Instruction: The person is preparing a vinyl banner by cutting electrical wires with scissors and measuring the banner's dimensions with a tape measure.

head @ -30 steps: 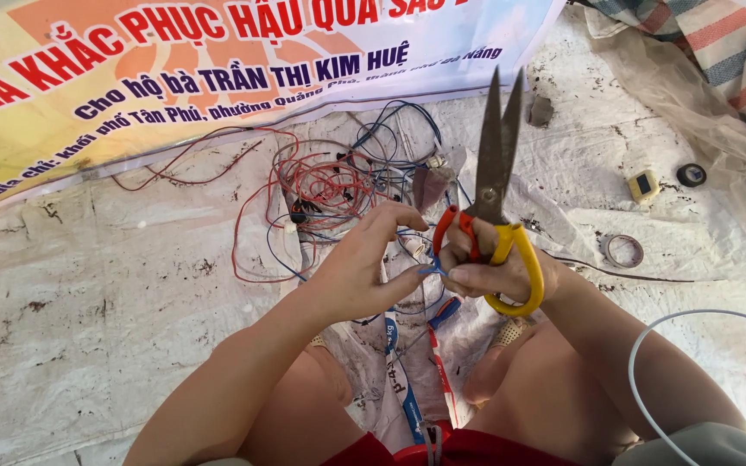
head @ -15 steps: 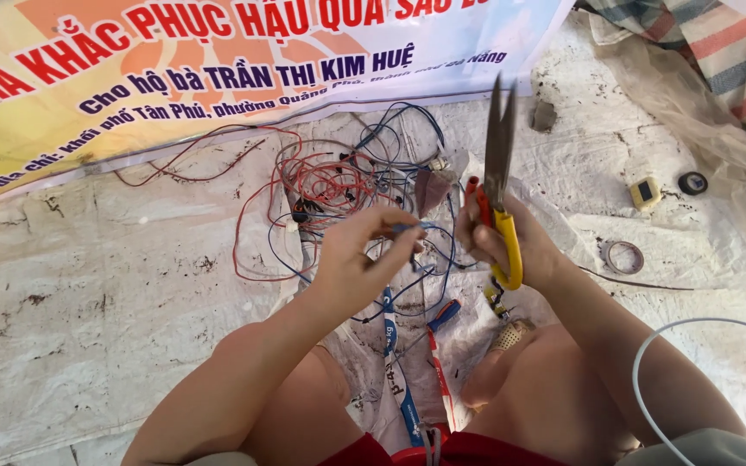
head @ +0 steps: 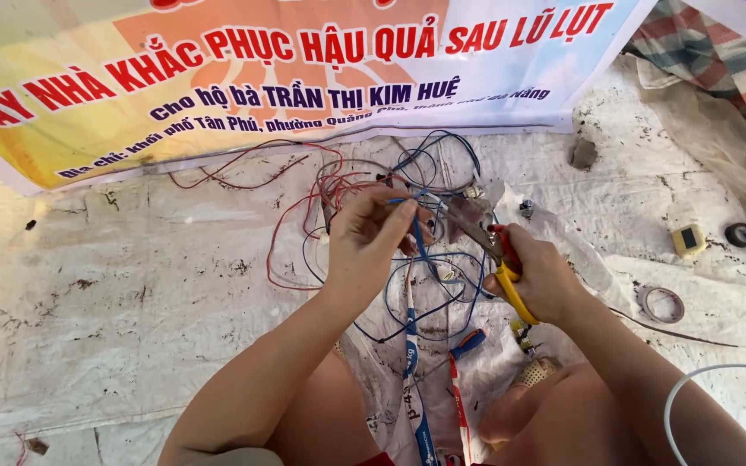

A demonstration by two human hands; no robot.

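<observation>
Head view: left hand [head: 371,237] pinches blue wire [head: 419,246]; right hand [head: 539,278] clenches scissors [head: 487,250] just beside it.

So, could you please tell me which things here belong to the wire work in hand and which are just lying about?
In use:
left hand pinching a blue wire
right hand holding the scissors
tangle of red and blue wires

Lying about:
banner
black tape roll
small yellow block
clear tape ring
white tube
</observation>
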